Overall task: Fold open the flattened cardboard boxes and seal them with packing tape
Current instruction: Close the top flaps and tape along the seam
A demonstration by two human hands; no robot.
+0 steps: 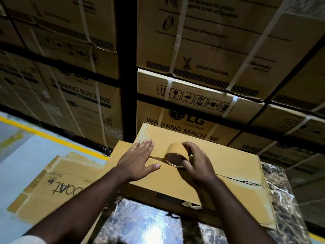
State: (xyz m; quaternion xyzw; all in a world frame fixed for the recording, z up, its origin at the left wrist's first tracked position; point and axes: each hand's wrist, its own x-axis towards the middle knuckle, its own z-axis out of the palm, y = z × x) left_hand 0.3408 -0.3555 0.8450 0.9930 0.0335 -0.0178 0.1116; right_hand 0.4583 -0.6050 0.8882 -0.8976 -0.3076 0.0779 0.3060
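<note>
A folded-up brown cardboard box [228, 166] lies on a marble-patterned table, its top seam running left to right. My left hand [139, 160] presses flat on the box top at the left, fingers straight. My right hand [197, 164] grips a roll of brown packing tape [175, 154] standing on the seam at the middle of the box. A short strip of tape stretches from the roll toward my left hand. To the right of the roll the seam shows as a dark gap.
A flattened cardboard box [52, 187] with handwriting lies at the left, partly over the table edge. The marble table [140, 222] shows in front. Stacked washing-machine cartons [202, 67] fill the background. A yellow floor line [52, 136] runs at the left.
</note>
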